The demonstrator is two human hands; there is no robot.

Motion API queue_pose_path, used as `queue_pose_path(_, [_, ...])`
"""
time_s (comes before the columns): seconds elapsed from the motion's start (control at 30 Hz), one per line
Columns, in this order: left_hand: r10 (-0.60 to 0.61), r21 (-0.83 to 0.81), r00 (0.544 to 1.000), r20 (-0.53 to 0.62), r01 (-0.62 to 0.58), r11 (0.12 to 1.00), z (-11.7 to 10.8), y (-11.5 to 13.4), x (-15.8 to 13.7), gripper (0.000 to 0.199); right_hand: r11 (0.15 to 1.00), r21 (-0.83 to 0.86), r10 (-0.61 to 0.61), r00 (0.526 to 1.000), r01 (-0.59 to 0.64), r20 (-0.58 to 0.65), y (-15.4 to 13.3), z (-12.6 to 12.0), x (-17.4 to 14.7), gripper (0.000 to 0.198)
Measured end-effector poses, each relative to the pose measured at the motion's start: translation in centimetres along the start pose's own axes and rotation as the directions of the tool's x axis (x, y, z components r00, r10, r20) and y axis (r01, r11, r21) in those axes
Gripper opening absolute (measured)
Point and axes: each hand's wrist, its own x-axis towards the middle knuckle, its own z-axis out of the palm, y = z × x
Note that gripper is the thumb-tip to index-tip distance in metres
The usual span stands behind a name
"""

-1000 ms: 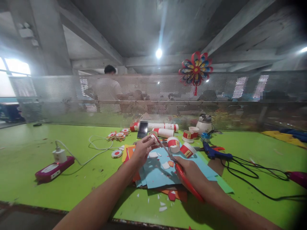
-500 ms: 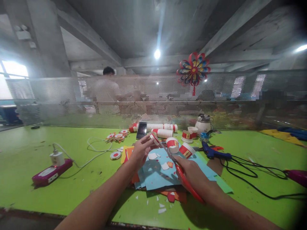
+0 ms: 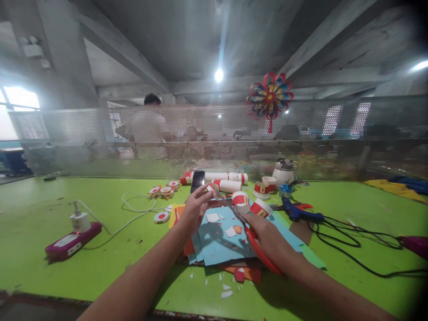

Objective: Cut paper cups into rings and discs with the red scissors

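My left hand is closed on a small red-and-white piece of paper cup, pinched at the fingertips. In my right hand are red-handled scissors, their blades pointing up and left to the piece. Whether the blades are parted I cannot tell. Below both hands lie light blue paper sheets with white scraps and an orange-red scrap on them. Just beyond the scissors, two cut red-and-white paper cups lie on their sides.
A phone leans against stacked paper cups. Right are a blue glue gun with black cable and a white bottle. Left are a purple power strip and round red-and-white pieces. Behind the mesh partition stands a person.
My left hand and the cup piece have shifted slightly left and up. The scissors have turned a little, their handles rising slightly, with the blades still at the piece.
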Motion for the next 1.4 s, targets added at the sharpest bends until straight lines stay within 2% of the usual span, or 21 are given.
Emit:
queue_pose_path(0.1, [0.0,0.006,0.999,0.033,0.0,1.0,0.03,-0.06,-0.04,0.045,0.998,-0.063,0.029,1.0,-0.028,0.008,-0.01,-0.08,-0.11,0.047])
queue_pose_path(0.3, [-0.008,0.016,1.0,0.024,0.008,1.0,-0.21,-0.16,0.07,0.046,0.994,-0.098,0.047,0.999,-0.045,0.022,-0.5,-0.47,-0.22,0.049])
queue_pose_path(0.63, [0.031,0.073,0.998,-0.054,-0.027,0.997,-0.16,-0.06,0.17,0.046,0.983,-0.172,0.07,0.996,-0.061,0.051,0.13,-0.25,-0.32,0.047])
queue_pose_path(1.0, [0.023,0.068,0.999,-0.043,-0.02,0.998,-0.21,-0.07,0.15,0.046,0.92,-0.391,0.061,0.997,-0.036,0.051,-0.49,-0.5,-0.56,0.046])
queue_pose_path(1.2, [0.055,0.088,0.997,-0.057,-0.05,0.995,-0.08,0.0,0.12,0.046,0.909,-0.415,0.052,0.998,-0.029,0.045,-0.42,-0.27,-0.64,0.047])
queue_pose_path(1.4, [0.039,0.099,0.997,-0.074,-0.031,0.995,0.03,-0.03,0.05,0.045,0.91,-0.414,0.05,0.998,-0.033,0.032,-0.45,-0.27,-0.62,0.046])
